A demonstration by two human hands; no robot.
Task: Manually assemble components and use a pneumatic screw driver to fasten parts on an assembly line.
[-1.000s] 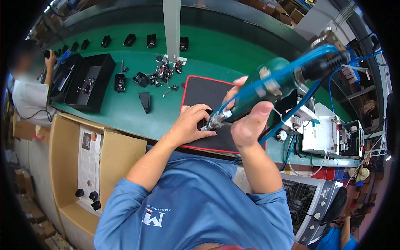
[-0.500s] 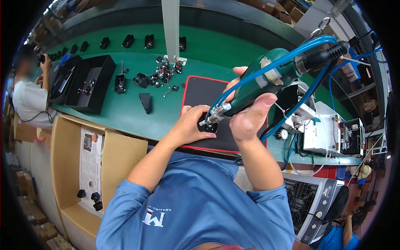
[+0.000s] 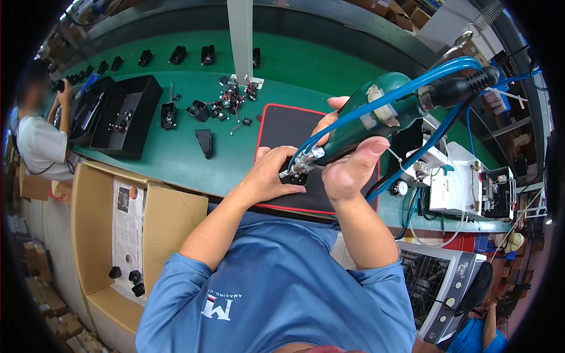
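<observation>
My right hand (image 3: 347, 162) grips a green pneumatic screwdriver (image 3: 368, 120) with blue air hoses (image 3: 438, 73) running off to the upper right. Its metal tip points down-left onto a small black part (image 3: 296, 178). My left hand (image 3: 268, 176) holds that part against the black mat with a red border (image 3: 288, 126) on the green workbench (image 3: 176, 156). The part is mostly hidden by my fingers.
Loose black parts and red-wired pieces (image 3: 226, 103) lie beyond the mat, with black trays (image 3: 120, 115) at the left. Another person (image 3: 38, 138) works at the far left. An open cardboard box (image 3: 126, 226) stands below the bench. White machines (image 3: 465, 182) sit at the right.
The screwdriver's body has swung upward and to the right while its tip stays on the part. Both hands remain in place on the mat.
</observation>
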